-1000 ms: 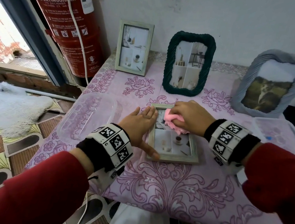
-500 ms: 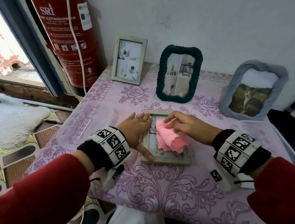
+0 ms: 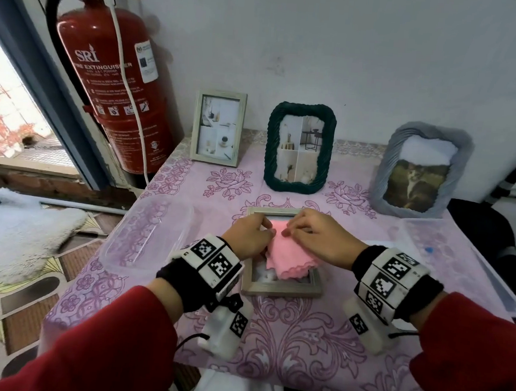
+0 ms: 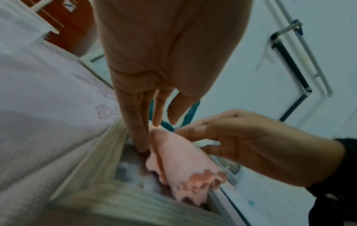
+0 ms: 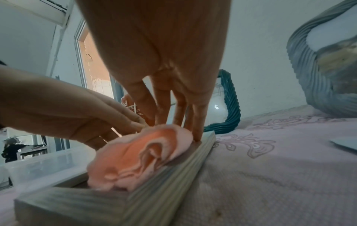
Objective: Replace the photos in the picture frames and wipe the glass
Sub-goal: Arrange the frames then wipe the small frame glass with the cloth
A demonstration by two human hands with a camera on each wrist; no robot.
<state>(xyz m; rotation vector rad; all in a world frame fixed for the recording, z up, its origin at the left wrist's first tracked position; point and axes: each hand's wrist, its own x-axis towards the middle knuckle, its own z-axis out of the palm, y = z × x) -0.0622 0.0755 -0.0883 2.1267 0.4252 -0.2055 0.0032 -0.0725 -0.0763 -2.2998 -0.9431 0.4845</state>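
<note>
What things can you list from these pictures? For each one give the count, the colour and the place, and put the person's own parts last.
flat frame: one, pale wood, lying mid-table under the cloth.
cloth: one, pink, draped on the flat frame's glass.
standing frames: three at the wall; pale wood frame left, dark green frame middle, grey frame right, holding a cat photo.
plastic tubs: two, clear; tub left, second tub right.
tablecloth: one, lilac, floral.
fire extinguisher: one, red, left of the table.
rug: one, white, on the floor.
left hand: pinches the cloth's far edge.
right hand: pinches the same edge.
</note>
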